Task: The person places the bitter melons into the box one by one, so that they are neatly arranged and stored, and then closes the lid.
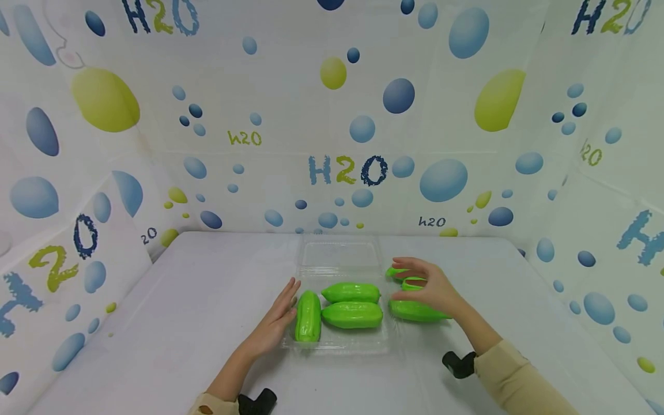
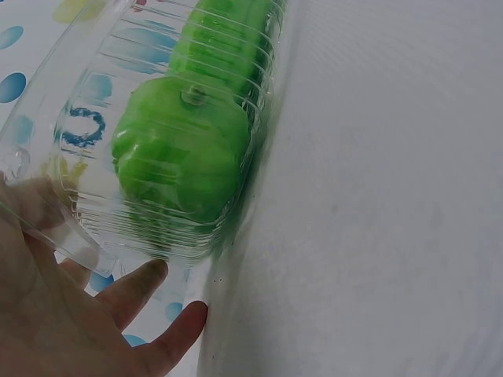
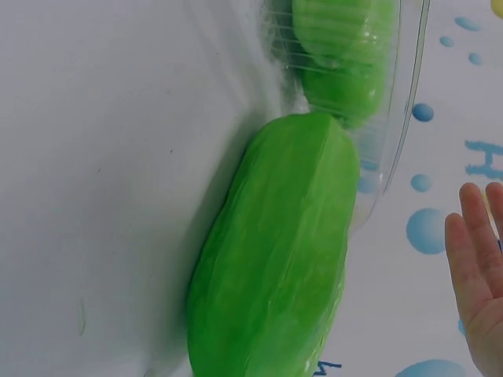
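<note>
A clear plastic clamshell box [image 1: 342,347] lies with its lid laid back. Inside are three long green papaya-like fruits: one lengthwise at the left [image 1: 308,317], two crosswise, rear [image 1: 350,292] and front [image 1: 352,315]. My left hand [image 1: 272,325] rests along the box's left wall, fingers mostly straight; the left wrist view shows its fingers [image 2: 145,287] spread at the box. Beside the box, my right hand [image 1: 436,286] hovers over more green fruits, the nearest one [image 1: 420,312] ridged in the right wrist view [image 3: 271,251]. That hand holds nothing; it partly hides those behind.
The box's lid [image 1: 339,253] lies flat behind its tray. White table surface [image 1: 197,311] extends to both sides. A printed curtain [image 1: 290,104] with blue and green drops stands behind and at the sides. Black wrist mounts [image 1: 459,365] sit at both sleeves.
</note>
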Tool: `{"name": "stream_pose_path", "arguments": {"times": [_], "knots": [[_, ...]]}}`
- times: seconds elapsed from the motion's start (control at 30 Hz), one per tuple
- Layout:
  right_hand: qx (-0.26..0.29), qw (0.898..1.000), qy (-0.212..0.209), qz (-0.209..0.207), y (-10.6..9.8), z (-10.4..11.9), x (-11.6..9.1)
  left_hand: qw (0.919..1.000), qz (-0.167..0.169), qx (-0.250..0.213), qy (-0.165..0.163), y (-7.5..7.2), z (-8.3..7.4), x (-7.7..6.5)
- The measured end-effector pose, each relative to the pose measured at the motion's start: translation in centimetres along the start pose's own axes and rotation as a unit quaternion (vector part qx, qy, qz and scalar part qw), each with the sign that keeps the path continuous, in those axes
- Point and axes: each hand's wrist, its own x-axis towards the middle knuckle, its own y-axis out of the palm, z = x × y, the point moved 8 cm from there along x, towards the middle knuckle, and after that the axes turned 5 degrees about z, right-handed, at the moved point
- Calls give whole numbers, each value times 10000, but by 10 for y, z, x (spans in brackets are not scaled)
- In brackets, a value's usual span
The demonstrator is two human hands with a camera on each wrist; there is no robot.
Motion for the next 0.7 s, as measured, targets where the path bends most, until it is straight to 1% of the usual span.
{"name": "stream_pose_path", "arguments": {"times": [0.2,0.4,0.7], "knots": [[-231,9997,82,-91,-8,-5,-6,9999,14,-1,102,0,0,0],[-414,9989,6,-207,-18,-12,-13,10000,-22,11,95,0,1,-1],[-536,9982,64,-262,-29,-19,-24,10000,15,56,67,-1,0,-1]]}}
